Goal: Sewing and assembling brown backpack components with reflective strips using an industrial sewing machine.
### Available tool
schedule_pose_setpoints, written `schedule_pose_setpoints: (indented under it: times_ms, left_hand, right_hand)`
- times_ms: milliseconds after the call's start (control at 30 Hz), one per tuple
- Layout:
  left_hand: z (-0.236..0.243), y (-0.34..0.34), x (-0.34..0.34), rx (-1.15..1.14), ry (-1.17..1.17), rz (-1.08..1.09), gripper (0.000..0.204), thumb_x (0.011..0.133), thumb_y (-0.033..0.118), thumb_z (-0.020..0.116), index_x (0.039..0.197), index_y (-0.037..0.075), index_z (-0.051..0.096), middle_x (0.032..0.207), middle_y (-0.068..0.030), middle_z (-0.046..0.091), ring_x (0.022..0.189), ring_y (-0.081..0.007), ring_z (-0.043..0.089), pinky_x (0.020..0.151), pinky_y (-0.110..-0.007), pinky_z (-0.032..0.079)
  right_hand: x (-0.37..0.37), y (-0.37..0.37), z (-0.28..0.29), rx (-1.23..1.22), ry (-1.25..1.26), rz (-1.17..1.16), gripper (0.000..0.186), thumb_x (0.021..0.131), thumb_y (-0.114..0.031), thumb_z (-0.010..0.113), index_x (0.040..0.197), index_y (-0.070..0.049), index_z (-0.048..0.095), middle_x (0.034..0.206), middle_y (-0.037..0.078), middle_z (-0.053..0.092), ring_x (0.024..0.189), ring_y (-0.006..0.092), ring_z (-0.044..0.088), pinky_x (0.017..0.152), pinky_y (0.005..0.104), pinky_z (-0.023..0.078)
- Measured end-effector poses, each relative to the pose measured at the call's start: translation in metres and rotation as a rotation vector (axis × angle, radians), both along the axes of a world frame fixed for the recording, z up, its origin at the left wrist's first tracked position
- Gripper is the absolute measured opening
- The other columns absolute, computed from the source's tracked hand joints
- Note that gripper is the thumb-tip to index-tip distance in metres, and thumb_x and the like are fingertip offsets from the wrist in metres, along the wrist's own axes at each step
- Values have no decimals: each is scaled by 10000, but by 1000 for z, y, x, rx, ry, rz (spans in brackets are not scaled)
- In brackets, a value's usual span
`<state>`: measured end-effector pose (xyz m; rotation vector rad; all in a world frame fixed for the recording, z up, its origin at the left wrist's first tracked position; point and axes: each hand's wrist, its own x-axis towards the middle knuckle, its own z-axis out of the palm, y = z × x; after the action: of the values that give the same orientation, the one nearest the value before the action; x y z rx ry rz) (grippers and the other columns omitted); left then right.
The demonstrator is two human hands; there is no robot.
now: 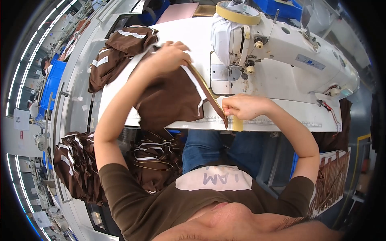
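Observation:
A brown fabric piece (167, 98) with white edging lies on the white sewing table, its lower part over the front edge. Along its right side runs a narrow brown strip with a gold edge (207, 90), slanting down to the right. My left hand (173, 56) is at the top of the piece, fingers bent over the strip's upper end; it is slightly blurred. With thumb and fingers closed, my right hand (245, 107) pinches the strip near its lower end, close to the table's front edge. The sewing machine's needle area (237, 72) is just beyond my right hand.
The white sewing machine (297, 52) fills the back right, a tape roll (238, 13) on top. Brown pieces (120, 50) are heaped at the table's left. More brown bundles (78, 168) hang below left. Brown strips (330, 182) lie on a board at lower right.

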<state>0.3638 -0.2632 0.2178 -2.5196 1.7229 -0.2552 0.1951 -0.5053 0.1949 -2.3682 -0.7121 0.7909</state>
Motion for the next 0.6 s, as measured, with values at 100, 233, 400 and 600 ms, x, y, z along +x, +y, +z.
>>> schedule_pose_setpoints:
  times_ms: [100, 233, 400, 600]
  left_hand:
    - [-41, -33, -44, -90, 113, -134, 396, 761, 40, 552, 1146, 122, 599, 1169, -49, 583, 1108, -240, 525, 885, -434, 421]
    - [-66, -31, -80, -126, 387, -242, 430, 689, 4, 612, 1109, 96, 593, 1134, -46, 579, 1076, -241, 501, 867, -377, 399]
    - [-76, -33, -89, -355, 553, -79, 307, 608, -76, 596, 874, 73, 554, 1016, -66, 525, 985, -284, 468, 845, -358, 407]
    - [-81, -20, -98, -495, 318, -43, 255, 588, -40, 607, 787, 90, 514, 978, -48, 535, 996, -244, 483, 847, -363, 389]
  right_hand:
    - [-2, -20, -31, -79, -61, -89, 133, 866, -145, 545, 957, -49, 560, 883, 132, 601, 769, 312, 592, 670, 407, 452]
    - [-16, -19, -39, 109, -474, -185, 149, 843, -103, 588, 988, -68, 579, 959, 94, 599, 838, 270, 602, 730, 387, 492]
    - [4, -10, -62, 231, -778, -26, 259, 769, -79, 656, 1020, -53, 593, 1017, 49, 597, 923, 227, 600, 742, 326, 517]
    - [22, -6, -72, 284, -965, 9, 232, 758, -92, 636, 985, -52, 609, 1123, 62, 597, 963, 203, 599, 754, 314, 516]
